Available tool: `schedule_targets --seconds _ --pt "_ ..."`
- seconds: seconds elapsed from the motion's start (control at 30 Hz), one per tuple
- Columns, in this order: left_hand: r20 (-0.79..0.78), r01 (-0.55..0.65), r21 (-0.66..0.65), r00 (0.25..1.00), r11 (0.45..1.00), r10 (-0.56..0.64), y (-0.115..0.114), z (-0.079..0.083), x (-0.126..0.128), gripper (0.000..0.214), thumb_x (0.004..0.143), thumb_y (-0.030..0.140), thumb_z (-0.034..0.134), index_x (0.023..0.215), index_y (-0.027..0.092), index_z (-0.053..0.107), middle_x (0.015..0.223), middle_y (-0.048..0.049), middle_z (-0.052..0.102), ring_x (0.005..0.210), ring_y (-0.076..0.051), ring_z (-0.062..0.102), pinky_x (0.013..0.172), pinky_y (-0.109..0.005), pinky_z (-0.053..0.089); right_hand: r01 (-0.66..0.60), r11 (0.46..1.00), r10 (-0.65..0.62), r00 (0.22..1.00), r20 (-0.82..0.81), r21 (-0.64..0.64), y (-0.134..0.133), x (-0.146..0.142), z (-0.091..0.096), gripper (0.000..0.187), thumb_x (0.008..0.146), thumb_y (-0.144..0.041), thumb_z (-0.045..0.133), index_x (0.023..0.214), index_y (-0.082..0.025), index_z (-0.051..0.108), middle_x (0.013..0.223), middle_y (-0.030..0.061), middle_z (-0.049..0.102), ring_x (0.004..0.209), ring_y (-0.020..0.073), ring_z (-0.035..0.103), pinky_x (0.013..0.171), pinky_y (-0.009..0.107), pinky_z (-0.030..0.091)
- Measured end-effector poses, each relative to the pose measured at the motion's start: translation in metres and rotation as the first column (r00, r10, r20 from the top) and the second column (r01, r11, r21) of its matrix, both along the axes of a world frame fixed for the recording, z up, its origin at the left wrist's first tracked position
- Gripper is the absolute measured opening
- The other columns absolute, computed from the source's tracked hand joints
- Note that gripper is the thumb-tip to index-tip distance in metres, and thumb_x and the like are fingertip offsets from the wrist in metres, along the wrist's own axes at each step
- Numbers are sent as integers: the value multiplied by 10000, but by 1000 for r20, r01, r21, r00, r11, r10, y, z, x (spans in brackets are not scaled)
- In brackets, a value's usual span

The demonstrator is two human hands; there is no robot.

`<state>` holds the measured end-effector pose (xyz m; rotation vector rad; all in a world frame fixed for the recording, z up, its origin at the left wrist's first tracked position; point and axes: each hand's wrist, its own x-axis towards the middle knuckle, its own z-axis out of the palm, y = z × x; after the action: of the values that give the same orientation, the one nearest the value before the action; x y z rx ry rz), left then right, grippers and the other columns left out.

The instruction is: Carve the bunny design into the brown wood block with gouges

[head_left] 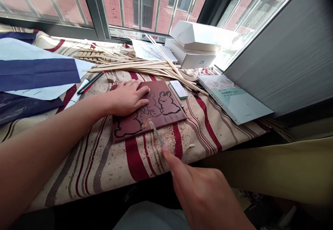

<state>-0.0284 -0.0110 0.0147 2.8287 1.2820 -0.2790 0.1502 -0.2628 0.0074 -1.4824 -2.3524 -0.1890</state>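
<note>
A reddish-brown board (169,118) with rabbit-like figures outlined in black lies on the striped cloth. My left hand (128,98) rests flat across its upper left part, fingers spread, covering some of the drawing. From the front, my right hand (203,188) grips a slim carving chisel (157,134); its tip meets the board near the lower middle edge. Pale shavings (145,123) gather around the tip. The chisel's rear end is hidden inside my right hand.
Behind the board lie many thin wooden strips (137,65) and a white box (197,58). A white block with a green side (178,89) and a book (236,100) are to the right. A black pen (91,82) and dark blue sheets (39,74) are left. Crumbs dot the striped cloth (166,164).
</note>
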Motion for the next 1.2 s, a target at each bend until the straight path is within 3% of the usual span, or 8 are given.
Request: schedule_targets --seconds 0.93,1.0,1.07,1.13,1.2 --pt "50 -3 -14 999 1000 4 -1 -2 -1 654 1107 516 326 1664 197 455 1706 -238 390 1607 -452 389 1328 -657 312 6 999 -8 999 -40 -32 6 6 3 432 1013 -23 443 1338 -19 727 629 -23 707 431 166 639 426 348 382" --pt "61 12 -13 998 1000 -11 0 -2 -2 656 1107 525 317 1652 191 465 1683 -236 413 1588 -441 412 1323 -646 324 15 997 -25 991 -135 -81 8 14 7 410 1047 -55 458 1357 -71 727 712 -12 774 522 161 715 487 300 470" --pt "87 32 -16 996 999 -30 1 -3 -4 654 1100 542 319 1629 196 488 1656 -227 446 1559 -422 447 1312 -629 351 12 991 -50 959 -279 -135 13 27 11 386 1080 -112 477 1383 -134 716 927 24 861 742 156 820 651 247 586" --pt "130 45 -18 991 999 -42 2 -3 -5 659 1085 558 335 1611 203 511 1637 -214 475 1541 -404 470 1309 -611 369 -2 989 -57 917 -394 -147 22 42 15 377 1089 -155 498 1406 -183 700 1181 52 866 976 159 843 820 240 626" --pt "157 43 -14 987 999 -40 3 -3 -7 672 1072 568 343 1610 207 525 1646 -201 483 1552 -390 465 1324 -597 363 -5 990 -57 900 -431 -140 40 55 23 375 1092 -177 522 1425 -213 691 1160 35 857 928 147 816 837 243 610"
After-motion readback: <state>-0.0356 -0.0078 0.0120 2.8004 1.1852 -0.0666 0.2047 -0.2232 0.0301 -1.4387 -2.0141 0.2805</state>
